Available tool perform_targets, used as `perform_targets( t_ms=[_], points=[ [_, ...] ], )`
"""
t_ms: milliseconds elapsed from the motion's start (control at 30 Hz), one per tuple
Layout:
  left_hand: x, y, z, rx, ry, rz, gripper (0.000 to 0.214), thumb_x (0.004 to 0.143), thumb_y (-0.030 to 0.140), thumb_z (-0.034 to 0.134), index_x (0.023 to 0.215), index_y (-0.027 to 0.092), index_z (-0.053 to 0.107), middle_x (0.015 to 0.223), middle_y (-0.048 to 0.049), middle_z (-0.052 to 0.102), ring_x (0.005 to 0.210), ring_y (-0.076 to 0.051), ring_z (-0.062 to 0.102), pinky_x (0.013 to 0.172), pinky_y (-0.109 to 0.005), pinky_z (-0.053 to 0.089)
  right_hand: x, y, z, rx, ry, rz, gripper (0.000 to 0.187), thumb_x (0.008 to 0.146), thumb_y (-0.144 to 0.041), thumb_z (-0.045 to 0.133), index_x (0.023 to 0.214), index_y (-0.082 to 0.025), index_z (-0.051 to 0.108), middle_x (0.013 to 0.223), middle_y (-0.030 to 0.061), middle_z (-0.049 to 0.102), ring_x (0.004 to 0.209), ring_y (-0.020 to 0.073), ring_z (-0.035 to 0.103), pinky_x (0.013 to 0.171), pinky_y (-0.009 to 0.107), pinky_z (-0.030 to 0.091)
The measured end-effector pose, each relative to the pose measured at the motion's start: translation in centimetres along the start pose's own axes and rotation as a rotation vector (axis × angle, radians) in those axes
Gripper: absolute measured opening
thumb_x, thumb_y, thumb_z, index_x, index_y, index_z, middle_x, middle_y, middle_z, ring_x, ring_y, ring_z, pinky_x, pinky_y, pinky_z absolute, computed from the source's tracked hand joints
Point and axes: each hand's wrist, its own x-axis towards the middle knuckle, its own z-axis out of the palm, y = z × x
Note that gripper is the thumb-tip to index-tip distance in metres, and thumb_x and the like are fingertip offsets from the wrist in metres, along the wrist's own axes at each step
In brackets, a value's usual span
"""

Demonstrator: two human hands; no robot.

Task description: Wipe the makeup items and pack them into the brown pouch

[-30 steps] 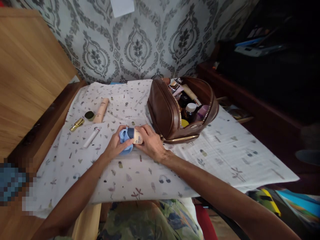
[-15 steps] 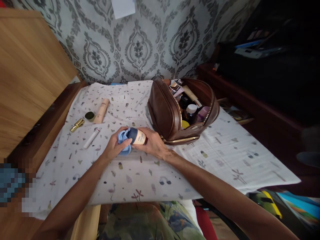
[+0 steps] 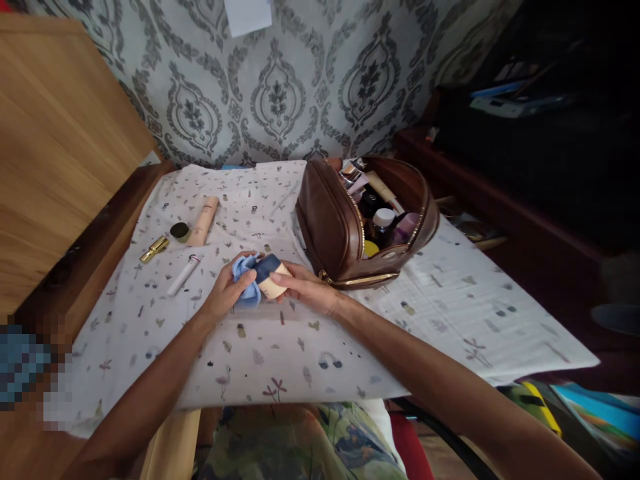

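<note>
Above the front middle of the cloth-covered table, my right hand (image 3: 307,285) grips a cream jar or bottle (image 3: 273,283) with a dark blue top and a cream-coloured label. My left hand (image 3: 227,288) is closed on a crumpled light blue cloth (image 3: 245,283), pressed against the dark blue end. Just to the right stands a brown cosmetic bag (image 3: 333,220), unzipped and full of bottles and tubes. Left of my hands lie a white tube (image 3: 184,275), a gold lipstick (image 3: 155,249), a small jar with a dark green lid (image 3: 180,232) and a peach tube (image 3: 203,221).
A white printed cloth (image 3: 260,360) covers the table. At the left rises a wooden panel (image 3: 65,120); patterned wallpaper (image 3: 277,93) stands behind. Dark furniture (image 3: 520,247) borders the right side, with colourful items (image 3: 600,413) below the table's right corner.
The jar has been turned in my right hand, so its label faces differently, and my right thumb now lies over its front. The cloth stays at its dark blue end.
</note>
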Motion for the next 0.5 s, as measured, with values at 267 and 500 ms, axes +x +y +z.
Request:
perform_targets(
  t_ms=[267,500],
  points=[
    [-0.8,0.3,1.6,0.032,0.153,0.054,0.06,0.087,0.069,0.062,0.124,0.023,0.063,0.116,-0.008,0.07,0.106,-0.021,0.067,0.098,-0.031,0.051,0.0,0.0,-0.2,-0.181,0.089,-0.088,0.071,0.055,-0.053,0.093,0.111,-0.023,0.062,0.106,0.0024,0.064,0.104,0.0221,0.062,0.097,0.039,0.05],
    [-0.7,0.1,2.6,-0.183,0.333,-0.211,0.069,0.077,0.079,0.065,0.11,0.018,0.071,0.111,-0.0102,0.077,0.114,-0.028,0.069,0.099,-0.035,0.055,0.2,0.4,-0.4,-0.413,0.18,-0.34,0.071,0.06,-0.042,0.092,0.123,-0.023,0.065,0.123,0.0079,0.065,0.109,0.0231,0.061,0.091,0.036,0.048]
  ],
)
